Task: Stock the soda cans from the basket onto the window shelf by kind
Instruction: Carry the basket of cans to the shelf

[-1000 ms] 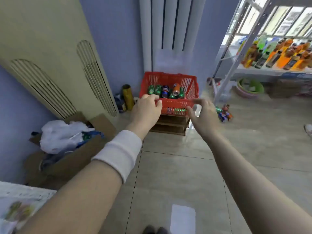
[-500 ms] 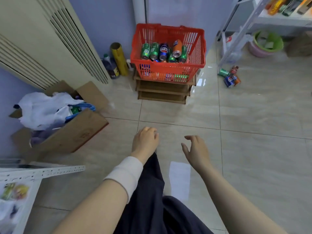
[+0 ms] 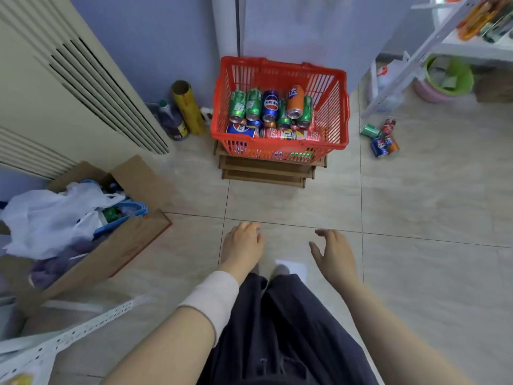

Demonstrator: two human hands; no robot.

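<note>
Heaped unsorted in the basket (image 3: 279,148), far centre on stacked wooden trays (image 3: 266,173): cans (image 3: 270,105), green, blue, orange and red, all on their sides. Just right of it on the floor, four loose cans (image 3: 379,146), near the foot of the shelf (image 3: 416,55) at far right. Up on that shelf, only blurred bottles (image 3: 474,19) in sight; no cans visible there, though mostly out of frame. Near centre, well short of the basket: left hand (image 3: 243,245) with fingers loosely curled together, empty; right hand (image 3: 333,257) with fingers apart and relaxed, also empty. Touching nothing, either one. Judged from this: stocking barely begun, if at all, with the whole basket left to sort and carry. At left, a cardboard box (image 3: 116,245) stuffed with plastic bags; by the far wall, a yellow roll (image 3: 186,107) and a dark bottle (image 3: 172,120).
</note>
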